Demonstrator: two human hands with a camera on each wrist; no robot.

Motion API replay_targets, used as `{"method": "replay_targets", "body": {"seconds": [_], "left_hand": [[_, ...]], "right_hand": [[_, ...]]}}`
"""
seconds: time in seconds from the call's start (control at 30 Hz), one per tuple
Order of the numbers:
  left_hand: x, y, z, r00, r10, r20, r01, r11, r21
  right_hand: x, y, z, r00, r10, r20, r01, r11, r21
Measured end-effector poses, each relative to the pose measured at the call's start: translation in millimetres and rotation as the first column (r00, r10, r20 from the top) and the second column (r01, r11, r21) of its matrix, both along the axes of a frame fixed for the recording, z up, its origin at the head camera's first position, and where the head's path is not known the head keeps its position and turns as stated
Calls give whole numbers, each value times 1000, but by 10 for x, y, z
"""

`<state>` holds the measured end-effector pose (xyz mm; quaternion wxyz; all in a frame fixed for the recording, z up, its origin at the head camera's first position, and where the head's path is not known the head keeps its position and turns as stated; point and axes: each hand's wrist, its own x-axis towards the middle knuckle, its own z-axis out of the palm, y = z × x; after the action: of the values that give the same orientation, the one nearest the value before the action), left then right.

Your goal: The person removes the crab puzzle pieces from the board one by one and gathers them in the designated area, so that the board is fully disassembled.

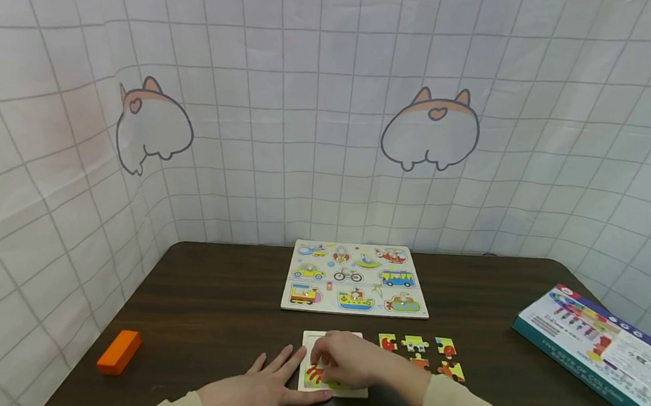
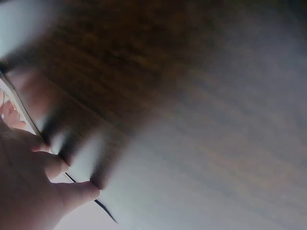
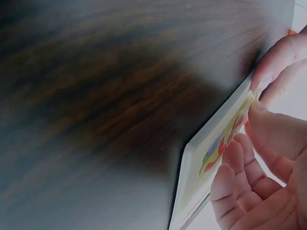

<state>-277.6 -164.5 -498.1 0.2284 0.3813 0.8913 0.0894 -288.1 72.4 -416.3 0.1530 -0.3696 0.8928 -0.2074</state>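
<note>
A small white-framed jigsaw tray (image 1: 310, 338) lies on the table, its lower part filled with red, yellow and green picture pieces (image 3: 221, 146). My left hand (image 1: 250, 393) rests with spread fingers along the tray's left side, the thumb lying across its near edge. Over the tray, my right hand (image 1: 348, 358) has its fingers curled and pinches a puzzle piece between thumb and forefinger, down close to the picture. Most of that piece is hidden by the fingers. Several loose jigsaw pieces (image 1: 414, 344) lie to the right of the tray.
Behind the tray lies a larger vehicle peg puzzle board (image 1: 347, 287). An orange block (image 1: 120, 352) sits at the left of the dark table (image 1: 215, 296). On the right is a teal-sided box (image 1: 600, 358). A white checked curtain (image 1: 320, 126) surrounds the table.
</note>
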Motion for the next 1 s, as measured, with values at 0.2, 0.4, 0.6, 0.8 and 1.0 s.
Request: {"method": "replay_targets", "body": {"seconds": [0.2, 0.4, 0.6, 0.8, 1.0], "left_hand": [[82, 28, 122, 999, -4, -36, 3, 1000, -1], [116, 35, 156, 998, 9, -57, -9, 1000, -6], [132, 51, 200, 999, 33, -20, -33, 999, -13], [176, 92, 269, 998, 59, -8, -59, 997, -46], [186, 90, 309, 997, 75, -4, -75, 996, -39]], "right_hand": [[4, -34, 17, 998, -40, 53, 45, 993, -105], [26, -41, 32, 993, -56, 103, 73, 982, -173], [6, 21, 34, 992, -48, 113, 74, 970, -232], [-6, 243, 106, 993, -61, 100, 88, 953, -290], [-6, 620, 156, 989, -119, 93, 141, 944, -297]]}}
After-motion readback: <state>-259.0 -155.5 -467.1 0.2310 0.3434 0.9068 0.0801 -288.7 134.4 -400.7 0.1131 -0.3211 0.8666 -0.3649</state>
